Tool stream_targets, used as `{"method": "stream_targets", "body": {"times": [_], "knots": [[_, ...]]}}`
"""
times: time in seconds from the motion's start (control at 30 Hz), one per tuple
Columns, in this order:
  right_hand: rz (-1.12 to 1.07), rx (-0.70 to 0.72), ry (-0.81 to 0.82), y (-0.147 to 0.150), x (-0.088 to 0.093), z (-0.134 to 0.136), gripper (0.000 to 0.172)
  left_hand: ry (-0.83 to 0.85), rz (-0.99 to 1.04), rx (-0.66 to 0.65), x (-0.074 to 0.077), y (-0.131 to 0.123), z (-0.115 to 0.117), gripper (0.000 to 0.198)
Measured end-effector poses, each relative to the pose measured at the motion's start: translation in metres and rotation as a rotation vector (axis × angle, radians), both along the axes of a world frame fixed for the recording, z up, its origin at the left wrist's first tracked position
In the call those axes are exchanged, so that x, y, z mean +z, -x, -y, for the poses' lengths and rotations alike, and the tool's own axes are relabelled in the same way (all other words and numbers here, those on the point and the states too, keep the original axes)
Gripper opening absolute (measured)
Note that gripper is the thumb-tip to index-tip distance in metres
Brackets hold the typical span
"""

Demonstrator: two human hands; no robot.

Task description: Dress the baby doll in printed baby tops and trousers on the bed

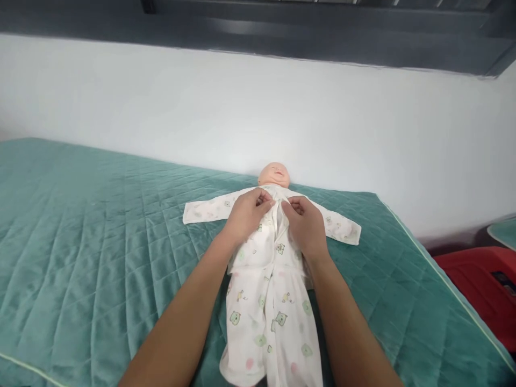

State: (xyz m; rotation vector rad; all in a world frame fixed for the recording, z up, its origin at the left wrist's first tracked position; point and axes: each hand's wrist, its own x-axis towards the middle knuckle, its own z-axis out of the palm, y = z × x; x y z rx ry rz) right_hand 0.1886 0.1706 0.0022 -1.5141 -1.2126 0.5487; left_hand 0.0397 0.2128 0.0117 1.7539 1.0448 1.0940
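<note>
A baby doll (274, 174) lies on its back on a green quilted bed (100, 226), head toward the white wall. It wears a white printed baby suit (266, 301) with sleeves spread to both sides. My left hand (246, 214) pinches the left front edge of the suit at the doll's chest. My right hand (304, 223) pinches the right front edge just beside it. Both hands have their fingers curled closed on the fabric, close together below the doll's neck.
The bed's right edge (435, 269) runs diagonally, with a red object (479, 282) on the floor beyond it. A white wall (258, 107) stands right behind the doll's head, under a dark window frame (306, 27).
</note>
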Motion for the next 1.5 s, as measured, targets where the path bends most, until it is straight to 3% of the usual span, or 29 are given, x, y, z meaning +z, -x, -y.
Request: {"method": "stream_targets", "body": {"times": [0.1, 0.2, 0.67, 0.87, 1.0, 1.17, 1.33, 1.5], "knots": [[-0.247, 0.074, -0.03, -0.006, -0.004, -0.004, 0.021, 0.005, 0.139, 0.024, 0.004, -0.01, 0.005, 0.013], [-0.362, 0.1, -0.053, -0.009, -0.01, -0.005, 0.025, 0.03, 0.167, 0.041, 0.002, -0.02, 0.009, 0.012], [-0.222, 0.23, -0.071, -0.008, -0.009, 0.0, 0.026, 0.103, 0.126, 0.081, 0.002, -0.019, 0.009, 0.009], [-0.079, 0.22, 0.016, -0.006, -0.005, 0.001, 0.032, 0.112, 0.206, 0.007, -0.005, -0.016, 0.005, 0.012], [0.088, 0.203, 0.072, -0.002, 0.001, 0.004, 0.032, 0.059, 0.15, -0.041, -0.008, -0.016, 0.004, 0.017], [0.147, 0.185, 0.093, 0.001, 0.004, 0.007, 0.034, 0.009, 0.027, 0.072, -0.007, -0.02, 0.003, 0.018], [0.08, 0.254, 0.061, 0.0, 0.001, 0.006, 0.038, -0.013, -0.003, 0.141, -0.008, -0.019, 0.0, 0.019], [-0.161, 0.253, -0.04, -0.008, -0.004, 0.001, 0.031, -0.205, -0.05, 0.22, -0.018, -0.019, -0.014, 0.019]]}}
